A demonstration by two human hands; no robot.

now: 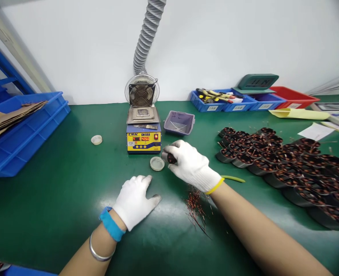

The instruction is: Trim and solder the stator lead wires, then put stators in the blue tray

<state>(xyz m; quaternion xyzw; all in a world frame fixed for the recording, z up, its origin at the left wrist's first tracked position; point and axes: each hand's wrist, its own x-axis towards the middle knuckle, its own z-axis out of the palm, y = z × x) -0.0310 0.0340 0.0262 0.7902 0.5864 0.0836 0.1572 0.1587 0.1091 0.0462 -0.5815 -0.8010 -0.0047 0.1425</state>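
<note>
My right hand point(188, 163), in a white glove with a yellow cuff, is closed around a small motor stator point(171, 158), a dark ring with copper inside. It is held on its side, its open end facing left and toward me. Just left of it sits a small round dish point(157, 163) with whitish contents. My left hand point(136, 199), also gloved, is by the bare table with thumb and fingers apart, holding nothing. Beyond both hands stands a yellow and blue solder pot point(143, 140) with a lit red display. Copper wire clippings point(196, 205) lie below my right wrist.
Several rows of copper-wound stators point(284, 161) cover the right side. A purple-grey tray point(179, 122) stands behind my right hand. Blue bins point(212, 107), a red bin point(292, 100) and a clock point(257, 81) line the back. A large blue crate point(22, 130) is at left.
</note>
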